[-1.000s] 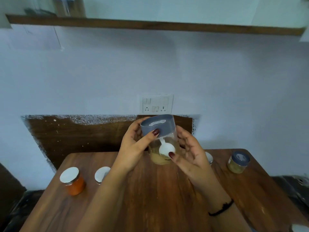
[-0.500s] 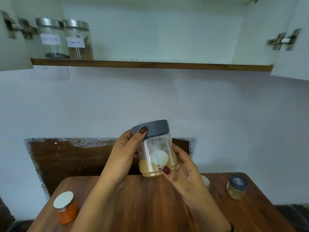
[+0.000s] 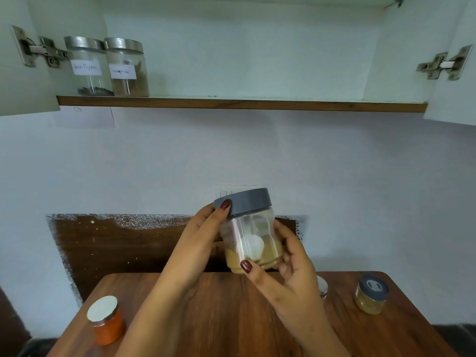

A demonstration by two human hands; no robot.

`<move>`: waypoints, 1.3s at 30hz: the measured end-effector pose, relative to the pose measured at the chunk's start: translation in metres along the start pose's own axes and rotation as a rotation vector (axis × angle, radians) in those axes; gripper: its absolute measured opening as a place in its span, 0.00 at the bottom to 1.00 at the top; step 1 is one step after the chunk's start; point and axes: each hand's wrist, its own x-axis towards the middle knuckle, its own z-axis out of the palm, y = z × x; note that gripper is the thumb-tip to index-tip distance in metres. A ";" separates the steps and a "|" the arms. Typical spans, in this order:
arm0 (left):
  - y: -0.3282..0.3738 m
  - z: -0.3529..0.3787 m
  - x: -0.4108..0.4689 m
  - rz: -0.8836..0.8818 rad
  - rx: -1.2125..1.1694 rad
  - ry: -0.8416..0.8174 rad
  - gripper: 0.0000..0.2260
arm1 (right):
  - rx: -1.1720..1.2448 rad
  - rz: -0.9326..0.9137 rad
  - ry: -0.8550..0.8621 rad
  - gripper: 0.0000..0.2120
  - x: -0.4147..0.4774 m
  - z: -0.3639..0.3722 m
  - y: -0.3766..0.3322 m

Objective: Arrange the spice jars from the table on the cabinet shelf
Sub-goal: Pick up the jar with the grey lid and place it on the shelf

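Cabinet shelf [image 3: 242,103]: the left end was taken by a black pepper jar [image 3: 88,67] and a cinnamon jar [image 3: 127,68], close side by side. The board lay bare from there to the right wall. Hinges projected at both sides, the left hinge [image 3: 38,50] just beside the pepper jar and the right hinge [image 3: 443,64] well apart from both.

Table [image 3: 231,318]: an orange spice jar [image 3: 107,320] stood at the left and a small grey-lidded jar [image 3: 371,295] at the right. A further jar [image 3: 322,287] was half hidden. Above the middle, the left hand [image 3: 203,235] and right hand [image 3: 291,264] gripped a large grey-lidded jar [image 3: 248,233].
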 end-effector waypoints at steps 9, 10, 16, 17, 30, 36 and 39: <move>0.001 0.005 0.011 -0.148 -0.125 -0.004 0.28 | 0.224 0.079 -0.009 0.48 0.004 -0.001 -0.006; -0.003 0.004 0.012 -0.147 -0.132 -0.020 0.30 | 0.227 0.077 -0.016 0.48 0.004 -0.001 -0.007; -0.025 0.001 0.008 -0.151 -0.189 -0.035 0.29 | 0.331 0.092 -0.045 0.50 0.011 0.003 -0.007; -0.025 0.004 0.007 -0.161 -0.205 -0.037 0.29 | 0.377 0.099 -0.050 0.50 0.013 0.004 -0.006; -0.033 0.019 0.001 -0.179 -0.507 -0.147 0.34 | 0.926 0.255 -0.214 0.44 0.012 0.008 -0.002; -0.042 0.024 -0.001 -0.223 -0.672 -0.155 0.53 | 1.095 0.287 -0.296 0.37 0.008 0.012 0.000; -0.047 0.020 -0.001 -0.151 -0.641 -0.160 0.56 | 1.105 0.262 -0.344 0.33 0.009 0.014 0.003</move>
